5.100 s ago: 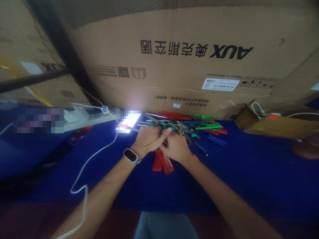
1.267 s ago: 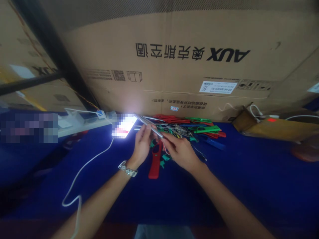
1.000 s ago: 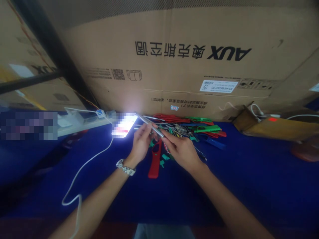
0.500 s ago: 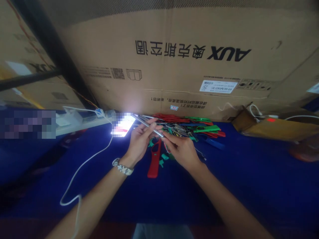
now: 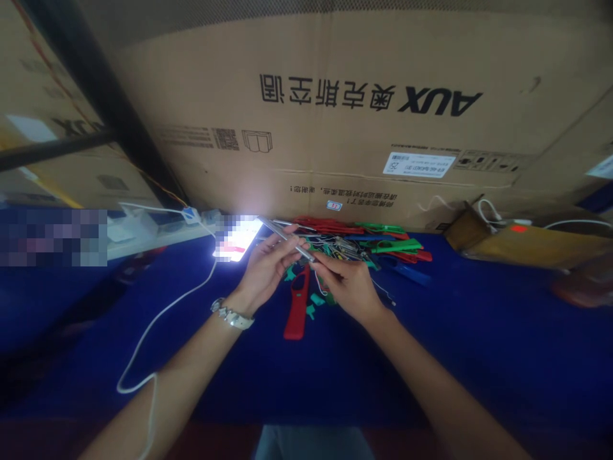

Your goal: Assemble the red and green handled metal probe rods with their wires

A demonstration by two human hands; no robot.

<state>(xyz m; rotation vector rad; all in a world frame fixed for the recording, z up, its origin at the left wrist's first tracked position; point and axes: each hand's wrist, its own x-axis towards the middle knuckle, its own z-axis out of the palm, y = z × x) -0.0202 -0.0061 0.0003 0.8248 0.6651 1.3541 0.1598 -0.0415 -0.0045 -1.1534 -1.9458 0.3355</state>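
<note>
My left hand [image 5: 261,271] and my right hand [image 5: 345,284] meet over a blue cloth table [image 5: 431,345]. Both pinch a thin silver metal tube [image 5: 286,237] that slants up to the left; the left fingers grip its middle, the right fingertips close on its lower end. Under the hands lies a red plastic handle piece [image 5: 295,303] with small teal parts [image 5: 313,303] beside it. Behind them is a pile of red, green and blue plastic pieces and wires [image 5: 378,243]. A watch sits on my left wrist.
A lit phone [image 5: 237,237] lies left of the pile, with a white cable [image 5: 158,326] running toward me. A large cardboard box [image 5: 335,115] walls off the back. A small open carton [image 5: 522,246] sits at right. A white power strip [image 5: 153,223] lies at the left.
Five seconds ago both hands were pressed together on a red piece on the table. Since then they lifted a silver tube; over the last second they barely moved.
</note>
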